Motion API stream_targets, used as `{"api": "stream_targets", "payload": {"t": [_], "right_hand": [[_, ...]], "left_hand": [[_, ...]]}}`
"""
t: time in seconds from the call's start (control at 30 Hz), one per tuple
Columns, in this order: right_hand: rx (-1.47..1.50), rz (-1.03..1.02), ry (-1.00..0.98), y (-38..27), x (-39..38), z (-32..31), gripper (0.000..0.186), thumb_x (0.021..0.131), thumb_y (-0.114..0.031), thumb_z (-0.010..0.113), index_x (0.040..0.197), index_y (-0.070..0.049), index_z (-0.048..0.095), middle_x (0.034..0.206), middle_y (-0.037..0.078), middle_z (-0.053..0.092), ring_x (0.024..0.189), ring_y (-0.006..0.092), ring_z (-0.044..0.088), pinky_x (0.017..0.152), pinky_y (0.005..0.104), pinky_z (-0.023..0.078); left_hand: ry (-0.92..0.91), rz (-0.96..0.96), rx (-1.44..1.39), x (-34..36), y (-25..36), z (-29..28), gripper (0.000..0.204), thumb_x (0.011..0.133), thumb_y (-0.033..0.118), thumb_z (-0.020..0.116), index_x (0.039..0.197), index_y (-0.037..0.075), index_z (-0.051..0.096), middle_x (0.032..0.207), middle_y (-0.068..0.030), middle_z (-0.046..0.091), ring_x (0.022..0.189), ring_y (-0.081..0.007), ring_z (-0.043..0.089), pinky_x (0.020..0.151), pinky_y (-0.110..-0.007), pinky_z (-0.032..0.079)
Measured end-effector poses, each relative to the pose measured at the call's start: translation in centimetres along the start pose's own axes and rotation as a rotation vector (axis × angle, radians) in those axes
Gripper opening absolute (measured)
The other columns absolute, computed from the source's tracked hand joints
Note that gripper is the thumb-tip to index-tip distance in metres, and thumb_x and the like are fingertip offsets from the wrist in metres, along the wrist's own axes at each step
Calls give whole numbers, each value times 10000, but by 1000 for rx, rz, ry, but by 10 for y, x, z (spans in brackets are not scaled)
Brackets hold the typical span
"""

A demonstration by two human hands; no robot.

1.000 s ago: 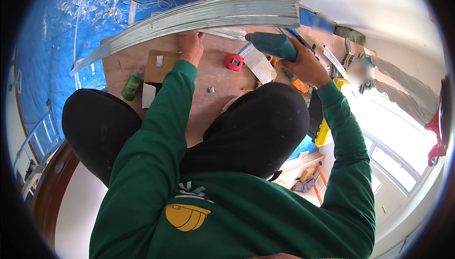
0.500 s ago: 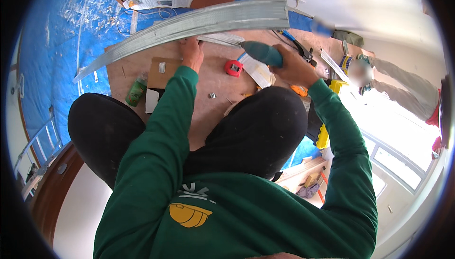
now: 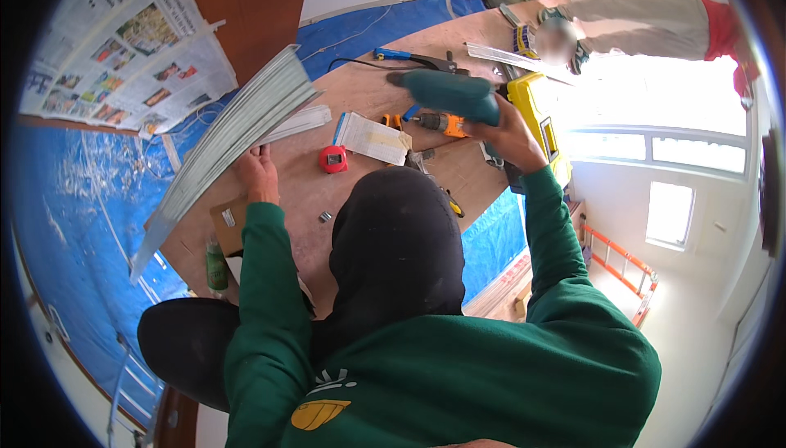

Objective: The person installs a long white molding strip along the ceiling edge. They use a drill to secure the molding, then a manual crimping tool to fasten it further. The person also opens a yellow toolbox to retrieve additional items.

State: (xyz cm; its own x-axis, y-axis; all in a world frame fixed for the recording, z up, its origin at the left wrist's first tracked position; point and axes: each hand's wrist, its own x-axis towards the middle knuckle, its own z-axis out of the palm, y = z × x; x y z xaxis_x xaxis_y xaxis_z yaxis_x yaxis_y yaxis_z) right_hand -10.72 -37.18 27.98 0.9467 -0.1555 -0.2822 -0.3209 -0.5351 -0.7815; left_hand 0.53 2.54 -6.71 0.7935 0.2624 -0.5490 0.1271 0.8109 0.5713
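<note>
- Teal power driver (image 3: 450, 94) now sits farther from long silvery metal strips (image 3: 241, 116), right hand (image 3: 516, 133) clamped around its handle.
- Left hand (image 3: 259, 176) at strips' edge, apparently steadying them; closure unclear.

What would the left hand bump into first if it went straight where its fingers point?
Probably the silvery metal strips, just past the left hand's fingertips. They might even be touching already; depth is hard to tell here.

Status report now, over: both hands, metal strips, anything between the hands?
Right hand holds teal power tool. Left hand at metal strips, grip unclear. Red tape measure and papers lie between hands.
</note>
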Motion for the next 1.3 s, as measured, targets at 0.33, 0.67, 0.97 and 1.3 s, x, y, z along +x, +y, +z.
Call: {"api": "stream_targets", "payload": {"t": [0.33, 0.67, 0.97, 1.3], "right_hand": [[394, 193, 637, 111, -21, -15, 446, 889, -166, 792, 1264, -1, 617, 974, 56, 676, 710, 127, 632, 604, 289, 530], [-451, -403, 457, 19, 85, -163, 650, 907, -232, 830, 1444, 15, 558, 1165, 192, 736, 1083, 254, 715, 954, 401, 553], [-18, -567, 653, -110, 78, -185, 494, 882, -104, 778, 1340, -32, 606, 934, 14, 682, 726, 97, 612, 630, 286, 525], [-29, -401, 717, -130, -53, -216, 272, 952, -170, 781, 1167, -17, 714, 847, 40, 673, 707, 101, 618, 570, 255, 475]], "left_hand": [[-325, -92, 438, -31, 22, 102, 357, 1041, 292, 718, 1269, 24, 656, 1137, -115, 716, 1041, -203, 705, 884, -321, 561], [-1111, 143, 1765, -130, 124, 167, 855, 901, 500, 826, 1492, -32, 512, 1353, -278, 670, 1286, -374, 655, 1077, -443, 496], [-1191, -28, 1531, -134, 68, 178, 734, 771, 345, 887, 1354, -34, 650, 1239, -238, 737, 1157, -324, 720, 1040, -415, 533], [-1218, -105, 1422, -102, -85, 239, 788, 700, 336, 882, 1364, -24, 655, 1250, -263, 731, 1186, -362, 707, 1058, -419, 538]]}}
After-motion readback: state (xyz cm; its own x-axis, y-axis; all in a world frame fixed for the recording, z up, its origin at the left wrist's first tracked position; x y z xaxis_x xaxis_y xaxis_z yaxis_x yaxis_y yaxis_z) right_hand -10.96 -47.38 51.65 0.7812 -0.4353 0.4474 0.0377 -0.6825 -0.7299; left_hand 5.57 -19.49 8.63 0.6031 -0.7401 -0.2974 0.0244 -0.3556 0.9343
